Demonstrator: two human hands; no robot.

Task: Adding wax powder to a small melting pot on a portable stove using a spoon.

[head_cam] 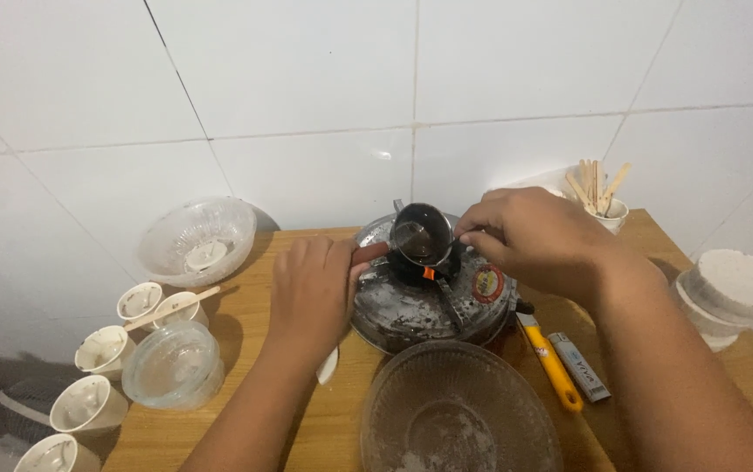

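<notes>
While the left hand clamps the small dark metal pot's red handle, the right hand pinches a thin stirrer over it, beside a round red-and-yellow label.

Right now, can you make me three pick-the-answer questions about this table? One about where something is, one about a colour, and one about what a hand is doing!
1. Where is the cup of wooden sticks?
A. back right corner of the table
B. inside the front glass bowl
C. beside the small white cups on the left

2. What colour is the utility knife?
A. green
B. yellow
C. purple

3. What is the left hand doing?
A. lying flat on the table
B. gripping the small dark pot's handle
C. lifting a glass bowl

Answers: 1 A, it stands by the wall behind the right hand. 2 B, its body is yellow. 3 B, its fingers wrap the reddish handle over the stove.
</notes>
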